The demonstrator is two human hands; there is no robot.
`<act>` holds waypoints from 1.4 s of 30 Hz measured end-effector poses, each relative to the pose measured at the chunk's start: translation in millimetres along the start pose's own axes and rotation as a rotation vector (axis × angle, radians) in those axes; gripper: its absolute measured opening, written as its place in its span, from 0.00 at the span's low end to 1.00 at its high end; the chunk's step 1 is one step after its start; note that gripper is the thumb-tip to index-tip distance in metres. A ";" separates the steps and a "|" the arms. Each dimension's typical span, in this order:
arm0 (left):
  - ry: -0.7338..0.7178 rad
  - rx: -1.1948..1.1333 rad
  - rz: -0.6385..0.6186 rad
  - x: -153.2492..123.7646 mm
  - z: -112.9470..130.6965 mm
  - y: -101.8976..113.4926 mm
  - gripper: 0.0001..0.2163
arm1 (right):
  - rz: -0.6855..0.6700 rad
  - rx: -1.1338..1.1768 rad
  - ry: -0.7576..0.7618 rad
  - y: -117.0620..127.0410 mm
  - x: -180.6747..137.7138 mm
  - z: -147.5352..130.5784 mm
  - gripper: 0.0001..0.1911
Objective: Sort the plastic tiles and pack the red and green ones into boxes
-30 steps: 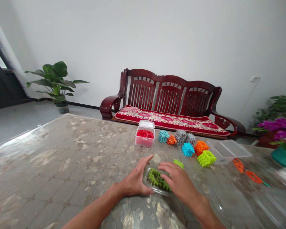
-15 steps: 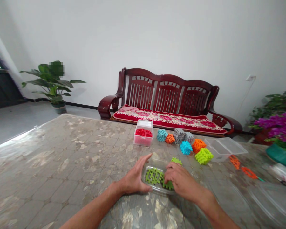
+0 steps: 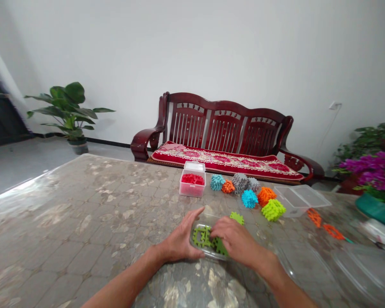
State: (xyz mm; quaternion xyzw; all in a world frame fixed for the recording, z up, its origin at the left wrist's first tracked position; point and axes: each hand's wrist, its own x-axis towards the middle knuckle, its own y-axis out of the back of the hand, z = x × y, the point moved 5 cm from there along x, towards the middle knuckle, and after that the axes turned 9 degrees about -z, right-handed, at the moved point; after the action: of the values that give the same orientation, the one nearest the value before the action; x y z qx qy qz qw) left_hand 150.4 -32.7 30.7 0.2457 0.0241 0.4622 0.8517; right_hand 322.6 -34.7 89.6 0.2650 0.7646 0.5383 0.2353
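A clear plastic container (image 3: 208, 255) rests on the table, with flat green toothed pieces (image 3: 201, 236) inside it. My left hand (image 3: 182, 240) grips its left end, thumb at the near side and fingers at the far side. My right hand (image 3: 235, 239) reaches into the right part with bent fingers closed on a green piece; the fingertips are partly hidden. Just beyond that hand, another green toothed piece (image 3: 237, 217) lies on the table.
Behind the hands stand an open box of red pieces (image 3: 192, 188) and several assembled cubes, including a lime one (image 3: 273, 210). An open clear box (image 3: 293, 209), orange loops (image 3: 333, 231) and clear lids (image 3: 365, 269) lie right. A wooden bench (image 3: 224, 137) stands behind the table (image 3: 67, 214).
My right hand has shifted left within the container, now covering more of its middle. My left hand keeps its hold. The view has turned very slightly.
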 end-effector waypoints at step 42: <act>-0.009 0.022 0.016 -0.3 2.9 1.8 0.54 | 0.174 0.070 -0.094 18.8 -30.7 12.8 0.16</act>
State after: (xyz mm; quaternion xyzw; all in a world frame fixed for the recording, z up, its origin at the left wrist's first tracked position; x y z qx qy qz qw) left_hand 149.6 -33.3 33.9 0.2572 0.0234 0.4676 0.8454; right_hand 356.7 -40.7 105.8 0.3633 0.7452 0.5165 0.2141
